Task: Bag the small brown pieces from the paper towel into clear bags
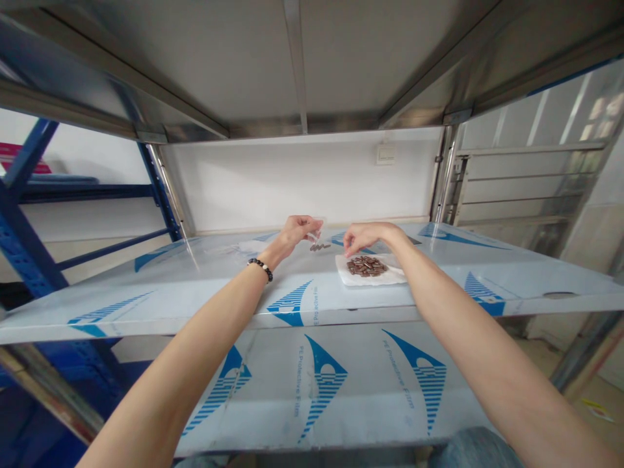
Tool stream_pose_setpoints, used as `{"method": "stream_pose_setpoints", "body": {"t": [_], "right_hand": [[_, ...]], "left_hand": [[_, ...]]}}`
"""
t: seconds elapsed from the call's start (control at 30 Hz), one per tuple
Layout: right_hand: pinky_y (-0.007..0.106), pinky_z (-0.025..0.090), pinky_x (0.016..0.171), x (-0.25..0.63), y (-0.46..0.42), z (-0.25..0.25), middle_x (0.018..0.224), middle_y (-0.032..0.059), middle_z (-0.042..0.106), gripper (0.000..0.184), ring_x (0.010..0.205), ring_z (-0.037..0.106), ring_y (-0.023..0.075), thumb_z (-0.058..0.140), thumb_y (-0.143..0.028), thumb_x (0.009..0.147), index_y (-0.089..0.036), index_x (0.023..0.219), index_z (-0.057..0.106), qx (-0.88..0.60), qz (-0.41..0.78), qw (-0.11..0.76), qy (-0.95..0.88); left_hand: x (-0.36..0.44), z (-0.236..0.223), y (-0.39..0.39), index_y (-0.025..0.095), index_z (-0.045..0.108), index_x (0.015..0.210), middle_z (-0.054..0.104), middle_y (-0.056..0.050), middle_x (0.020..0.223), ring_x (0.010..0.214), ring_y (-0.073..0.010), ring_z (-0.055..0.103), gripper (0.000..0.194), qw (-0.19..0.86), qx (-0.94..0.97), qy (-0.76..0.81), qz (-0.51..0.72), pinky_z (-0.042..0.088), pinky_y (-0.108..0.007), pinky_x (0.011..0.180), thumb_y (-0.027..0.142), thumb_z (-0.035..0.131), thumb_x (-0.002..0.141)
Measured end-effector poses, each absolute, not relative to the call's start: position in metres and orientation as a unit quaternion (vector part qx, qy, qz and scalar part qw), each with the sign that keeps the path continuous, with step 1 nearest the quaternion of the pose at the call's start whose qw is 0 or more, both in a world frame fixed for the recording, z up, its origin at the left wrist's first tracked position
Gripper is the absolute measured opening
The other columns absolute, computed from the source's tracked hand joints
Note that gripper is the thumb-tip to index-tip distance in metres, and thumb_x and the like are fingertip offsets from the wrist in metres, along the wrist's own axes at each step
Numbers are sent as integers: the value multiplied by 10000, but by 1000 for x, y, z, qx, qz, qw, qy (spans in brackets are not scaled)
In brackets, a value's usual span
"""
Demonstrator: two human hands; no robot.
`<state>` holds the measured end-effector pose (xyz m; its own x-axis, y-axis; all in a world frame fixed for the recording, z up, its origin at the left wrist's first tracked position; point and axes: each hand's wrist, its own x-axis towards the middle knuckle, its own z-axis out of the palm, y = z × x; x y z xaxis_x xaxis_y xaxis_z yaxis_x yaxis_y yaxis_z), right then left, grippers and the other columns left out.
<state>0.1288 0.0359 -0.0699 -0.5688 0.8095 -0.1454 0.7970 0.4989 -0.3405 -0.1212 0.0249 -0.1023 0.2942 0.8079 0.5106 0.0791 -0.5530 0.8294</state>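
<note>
Head view: our left grip (297,227) pinches a clear plastic bag (316,236); right grip (364,235), can't tell; its nudge could scatter shiny brown cylinders (366,266).

From close by, the head camera faces forward and down over the shelf (195,283).

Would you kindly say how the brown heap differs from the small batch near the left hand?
The brown heap has many pieces; the small batch, few. The brown heap lies on a white pad; the small batch is off it, nearer the left hand. The brown heap is bunched, the small batch a short row. Both consist of small, dark pieces.
</note>
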Motion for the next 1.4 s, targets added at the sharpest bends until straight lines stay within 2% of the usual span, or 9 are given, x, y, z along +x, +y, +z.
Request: {"method": "stream_pose_setpoints", "body": {"t": [0.17,0.27,0.37,0.57,0.77,0.87,0.97,1.13,1.4], "right_hand": [[281,379,589,126,35,-76,598,-12,631,266,583,512,142,993,-251,569,-186,688,764,-483,183,41,-855],[296,378,606,122,32,-79,626,4,658,213,600,524,153,966,-181,593,-184,662,764,-491,189,38,-850],[303,388,609,121,31,-78,662,13,681,188,627,546,170,944,-191,635,-188,667,759,-504,168,30,-847],[297,359,563,125,33,-77,645,28,659,283,609,532,171,994,-304,609,-185,644,740,-529,157,7,-834],[280,377,535,126,35,-78,625,14,667,215,565,523,144,953,-277,617,-186,645,760,-525,166,2,-835],[266,380,509,126,37,-79,601,9,672,230,538,520,133,969,-252,566,-184,628,758,-506,180,23,-843],[249,374,486,125,36,-78,575,3,659,257,504,512,115,984,-237,541,-177,615,744,-477,225,60,-848],[236,346,445,128,25,-66,567,17,664,206,492,543,119,916,-294,682,-166,671,754,-393,307,140,-856],[247,454,502,125,9,-54,678,46,713,252,544,588,115,888,-343,792,-136,847,755,-245,346,415,-805]], "left_hand": [[-117,-103,20,138,705,920,770,-144,938,838,-220,732,411,406,716,307,478,589,-372,768,513,854,846],[-116,-104,19,140,677,985,786,-169,1011,883,-240,758,403,420,720,306,461,601,-385,791,484,846,860],[-115,-104,18,152,654,1044,797,-165,1016,874,-244,772,405,436,727,295,440,600,-386,796,458,843,858],[-116,-103,16,146,679,971,795,-177,1063,858,-238,770,356,408,744,304,434,593,-386,781,419,851,821],[-117,-105,19,152,673,944,791,-163,1071,853,-218,766,364,400,748,306,432,593,-359,782,427,867,805],[-116,-105,17,145,677,975,780,-162,1047,843,-236,767,380,409,751,298,425,592,-380,770,449,853,830],[-115,-105,15,143,681,986,773,-166,1049,856,-244,768,383,412,758,299,408,575,-373,757,465,836,850],[-115,-106,17,155,702,998,781,-157,987,826,-241,740,374,407,762,310,396,545,-381,768,478,831,862],[-113,-109,20,152,744,959,789,-161,983,792,-238,700,338,407,771,316,373,524,-401,754,440,864,831]]}}
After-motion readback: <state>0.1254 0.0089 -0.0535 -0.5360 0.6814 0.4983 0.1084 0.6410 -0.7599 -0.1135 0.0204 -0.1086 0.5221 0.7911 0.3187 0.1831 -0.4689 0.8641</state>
